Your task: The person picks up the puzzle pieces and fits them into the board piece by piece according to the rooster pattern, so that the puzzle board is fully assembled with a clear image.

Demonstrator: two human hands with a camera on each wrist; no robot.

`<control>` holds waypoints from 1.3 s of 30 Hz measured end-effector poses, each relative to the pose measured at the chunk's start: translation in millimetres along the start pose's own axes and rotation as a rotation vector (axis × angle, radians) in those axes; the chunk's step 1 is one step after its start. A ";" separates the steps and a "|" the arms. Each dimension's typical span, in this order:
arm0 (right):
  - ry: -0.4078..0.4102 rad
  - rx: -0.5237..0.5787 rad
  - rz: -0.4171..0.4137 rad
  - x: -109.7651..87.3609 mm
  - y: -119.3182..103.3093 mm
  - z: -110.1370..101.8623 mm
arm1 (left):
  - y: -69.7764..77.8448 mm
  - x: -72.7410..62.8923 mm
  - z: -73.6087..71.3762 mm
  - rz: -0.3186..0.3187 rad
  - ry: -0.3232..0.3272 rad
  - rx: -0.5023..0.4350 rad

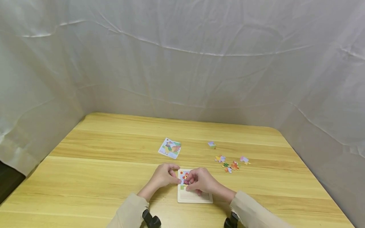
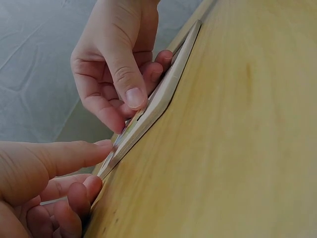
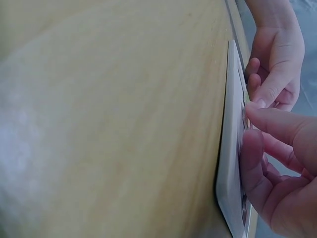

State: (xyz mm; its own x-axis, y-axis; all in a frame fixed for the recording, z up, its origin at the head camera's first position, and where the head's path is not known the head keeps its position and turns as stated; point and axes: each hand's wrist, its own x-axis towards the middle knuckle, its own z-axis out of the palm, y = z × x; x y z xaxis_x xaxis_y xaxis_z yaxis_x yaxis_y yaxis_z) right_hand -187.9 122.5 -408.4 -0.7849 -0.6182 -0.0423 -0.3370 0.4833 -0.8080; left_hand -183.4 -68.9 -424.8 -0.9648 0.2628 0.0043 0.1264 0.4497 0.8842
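A shallow light-wood puzzle tray [image 1: 195, 200] lies near the table's front, its upper left part filled with colourful picture pieces. My left hand [image 1: 165, 175] holds the tray by its left side; in the left wrist view the thumb [image 2: 81, 153] lies at the rim, the other fingers curled beside it. My right hand [image 1: 203, 181] is over the tray, pinching a puzzle piece [image 1: 186, 182] with red and purple print between thumb and forefinger, low against the fitted pieces. Its fingers mostly hide that piece. In the right wrist view, the tray [image 3: 229, 144] shows edge-on beside the right fingertips.
Several loose puzzle pieces [image 1: 234, 165] lie to the right beyond the tray, with a single piece [image 1: 211, 144] farther back. A printed picture card [image 1: 170, 148] is at the back left of the tray. Pale curtains [image 1: 182, 79] surround the wooden table [image 1: 114, 177].
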 end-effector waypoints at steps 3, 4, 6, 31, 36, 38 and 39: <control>-0.001 -0.004 -0.005 0.3 0.2 0.3 | 1.3 -0.1 -0.2 -0.009 0.005 0.004; -0.002 -0.007 -0.006 0.5 0.5 0.5 | 1.5 0.0 -0.2 -0.011 0.007 0.008; -0.005 -0.007 -0.015 0.7 0.8 0.6 | 1.4 0.0 0.1 -0.011 0.012 0.019; 0.021 -0.062 -0.112 9.8 5.0 7.0 | 3.6 -1.4 -0.9 -0.003 0.005 0.025; 0.024 -0.123 -0.130 9.8 2.9 7.4 | 3.5 -1.6 -1.2 0.010 0.003 0.029; 0.013 -0.140 -0.131 9.8 1.8 6.6 | 2.9 -1.4 -1.2 0.014 0.004 0.031; 0.006 -0.136 -0.122 9.8 1.2 6.0 | 2.8 -1.3 -1.1 0.014 0.004 0.032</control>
State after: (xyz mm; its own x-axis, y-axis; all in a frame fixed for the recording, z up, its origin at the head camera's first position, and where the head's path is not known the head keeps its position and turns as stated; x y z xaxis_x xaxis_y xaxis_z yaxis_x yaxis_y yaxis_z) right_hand -193.0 113.4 -413.3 -0.7368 -0.6738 0.0556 -0.4973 0.4843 -0.7198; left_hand -182.1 -68.9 -421.8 -0.9638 0.2659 0.0185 0.1471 0.4728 0.8688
